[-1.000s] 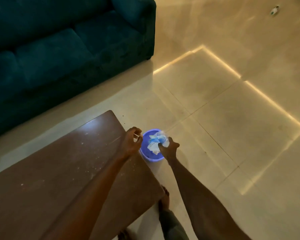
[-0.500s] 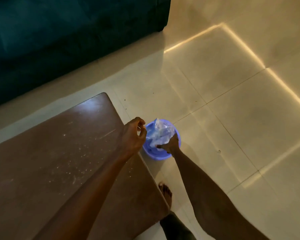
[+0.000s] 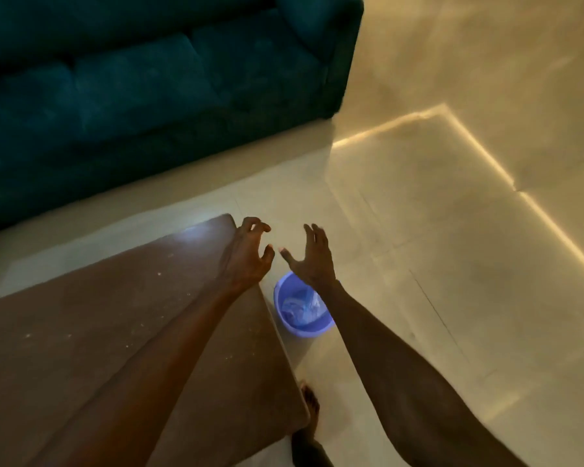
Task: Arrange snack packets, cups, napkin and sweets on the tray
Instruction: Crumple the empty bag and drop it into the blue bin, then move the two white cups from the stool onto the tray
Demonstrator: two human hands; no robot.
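Note:
A small purple bucket (image 3: 285, 318) stands on the floor beside the table's right edge, with crumpled clear and white wrappers (image 3: 299, 306) inside it. Above and just beyond the bucket my right hand (image 3: 312, 257) is raised with its fingers spread and holds nothing. My left hand (image 3: 246, 252) hovers over the table's far right corner with loosely curled fingers and is empty too. No tray, cups, napkin or sweets are in view.
The brown wooden table (image 3: 98, 348) fills the lower left, with pale crumbs on it. A dark teal sofa (image 3: 132, 89) runs along the back left. Beige floor tiles (image 3: 452, 230) spread to the right. My bare foot (image 3: 311, 404) stands by the table's near corner.
My right hand let go of the wrappers into the bucket and rose with its fingers spread. My left hand opened from a pinch and lifted. The view tilted up toward the sofa.

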